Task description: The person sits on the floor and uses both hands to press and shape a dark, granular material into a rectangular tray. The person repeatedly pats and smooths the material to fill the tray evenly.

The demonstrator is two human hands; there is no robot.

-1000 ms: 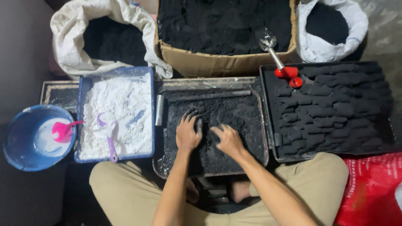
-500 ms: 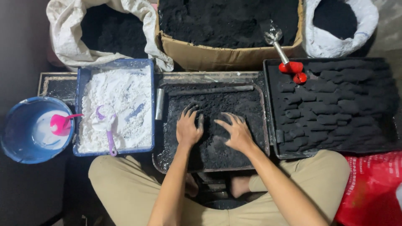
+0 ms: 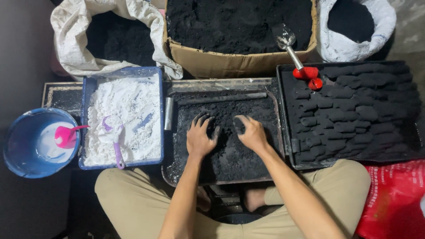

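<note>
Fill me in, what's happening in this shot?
A person sits cross-legged, both hands in a shallow tray of black powder. The left hand lies spread, palm down, on the powder; the right hand is curled around a dark lump. To the right, a black tray holds rows of shaped dark pieces. To the left sit a blue tub of white powder with a purple scoop and a blue bucket. A cardboard box of black powder stands behind.

Packaging-wise: 1 open brown cardboard box [image 3: 230,62] top middle, 2 white sacks, left [image 3: 66,40] and right [image 3: 380,26], plus a red plastic bag [image 3: 394,203] bottom right.
</note>
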